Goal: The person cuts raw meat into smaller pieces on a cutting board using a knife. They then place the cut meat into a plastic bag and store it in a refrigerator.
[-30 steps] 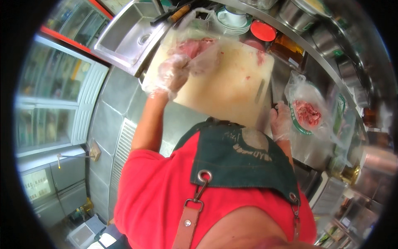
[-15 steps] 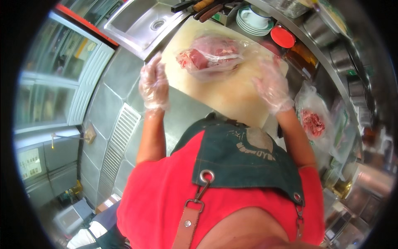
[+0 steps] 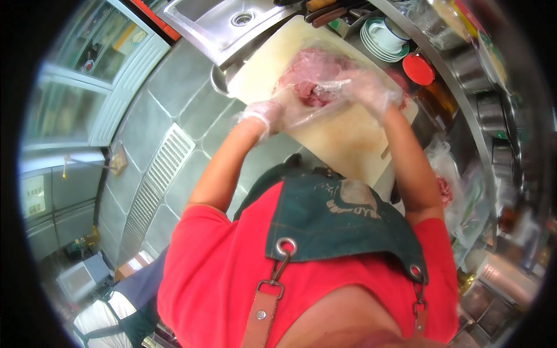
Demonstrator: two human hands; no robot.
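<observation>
A clear plastic bag point(image 3: 310, 118) with a large piece of raw red meat point(image 3: 310, 72) in it lies on the cream cutting board point(image 3: 348, 148). Thin see-through gloves cover both of my hands. At the bag's near left edge, my left hand point(image 3: 268, 114) is closed on the plastic, its fingertips partly hidden. My right hand point(image 3: 371, 93) reaches over the bag's right end. Its fingers are bent onto the plastic beside the meat and blurred by motion.
A steel sink point(image 3: 206, 26) is beyond the board at left. Knife handles point(image 3: 329, 17), stacked plates point(image 3: 371, 46) and a red round lid point(image 3: 418, 69) stand behind it. Another bag of meat point(image 3: 445, 189) lies at right. Behind me at lower left is another person point(image 3: 125, 310).
Both hands have come from open and apart onto the bag. The left moved right and nearer me, the right moved inward over the bag's end. The whole view has shifted slightly.
</observation>
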